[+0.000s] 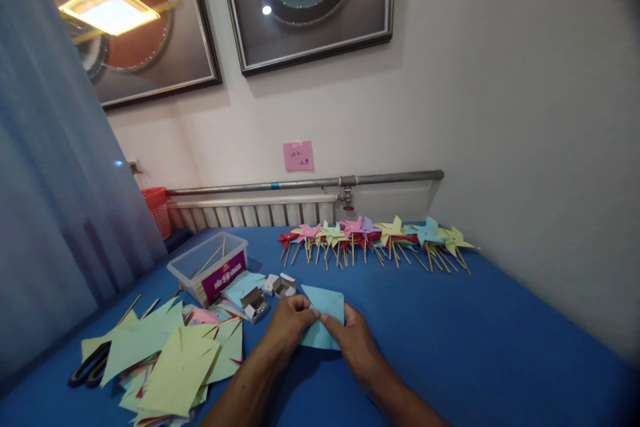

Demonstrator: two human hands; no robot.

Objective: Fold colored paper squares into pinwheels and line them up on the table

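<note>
Both hands hold a light blue square of paper [327, 297] above the blue tabletop. My left hand [293, 320] grips it from the left side, its thumb and fingers closed near the paper's middle. My right hand [353, 337] has its thumb on the face and its fingers behind the right edge. The thumb tips nearly meet at the centre; whether a pin is between them I cannot make out. Just left of the paper stand small open boxes, one grey [255, 305] with tiny metal pieces and one white [285, 285].
At left lies a pile of cut coloured paper squares [180, 367] with scissors [93, 365] beside it. Behind it stands a clear plastic tub [207, 267] holding wooden sticks. Finished paper pinwheels [353, 230] line the table's back edge by the wall. A blue curtain [65, 180] hangs at left.
</note>
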